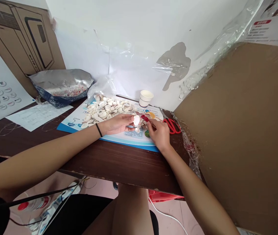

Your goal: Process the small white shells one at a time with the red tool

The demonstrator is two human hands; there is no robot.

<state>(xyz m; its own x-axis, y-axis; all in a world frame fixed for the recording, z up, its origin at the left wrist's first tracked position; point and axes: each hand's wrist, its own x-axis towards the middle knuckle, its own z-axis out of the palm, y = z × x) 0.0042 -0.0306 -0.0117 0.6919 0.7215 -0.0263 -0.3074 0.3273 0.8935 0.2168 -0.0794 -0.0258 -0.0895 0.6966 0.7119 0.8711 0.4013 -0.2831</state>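
Observation:
My left hand point(117, 124) holds a small white scallop shell point(136, 120) at its fingertips. My right hand point(160, 134) is just right of that shell, its fingers pinched on a small red piece point(146, 119); what the piece is, I cannot tell. A heap of pale seashells point(104, 111) lies on a blue and white printed sheet point(134, 138) beneath and behind my hands. More red pieces and an orange one point(152, 115) lie near my right fingertips.
A white paper cup point(145, 98) and red-handled scissors point(172, 126) stand beyond my hands on a dark wooden table point(119, 163). A foil bag of beads point(63, 86) and a paper sheet point(38, 116) lie to the left. Cardboard point(234, 130) blocks the right side.

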